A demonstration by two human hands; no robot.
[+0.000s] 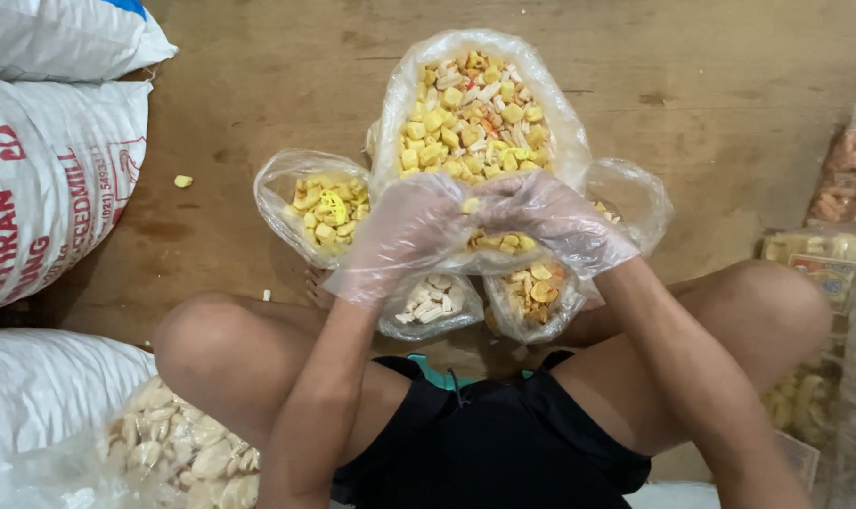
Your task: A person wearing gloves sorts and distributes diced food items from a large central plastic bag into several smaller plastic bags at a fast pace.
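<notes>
At frame centre, I am bringing both gloved hands together over the big snack bag (475,113). My left hand (404,236) is curling half-closed; whether it is gripping anything, I cannot tell. My right hand (550,219) is pinching a yellow piece (469,205) between its fingertips. Smaller bags (319,207) are sitting left and below centre. Judging by this, sorting is under way; the next move is calling for a steady pinch.

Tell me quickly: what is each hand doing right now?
Left hand: gloved, fingers curled at the big snack bag; grip unclear.
Right hand: gloved, same; grip unclear.
</notes>
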